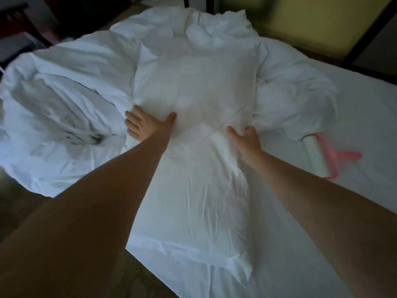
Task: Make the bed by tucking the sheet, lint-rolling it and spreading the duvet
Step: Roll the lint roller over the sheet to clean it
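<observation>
- And here is the duvet (193, 82), white and badly bunched. It sits in the middle of the bed, with heaps piled from 9 o'clock round through 12 to 2 o'clock and a flatter tongue running down towards 6.
- Both arms are out at full stretch. The left hand (148, 125), just left of centre, has its fingers (131, 123) curled down into a fold and the thumb spread wide towards the middle, so it is gripping cloth.
- The right hand (246, 140), just right of centre, matches it: thumb and curled fingers close on a ridge of the same duvet.
- Handling call: it looks soft, puffy and limp, with no stiffness at all. It is probably light for its bulk, but awkward, since it sags and drags on whatever lies under it.
- The best hold would likely be an edge or corner, hands well apart. A grip in the middle only lifts a hump.
- The fitted sheet (354, 117) lies smooth and bare from 3 to 5 o'clock, so it is already tucked there by the look of it.
- The lint roller (315, 155), with its pink handle, rests on the sheet at 3 o'clock, its head just under the duvet's edge. A hard pull could sweep it along.
- Brands, labels, writing: none readable anywhere, and the linen is plain white.
</observation>
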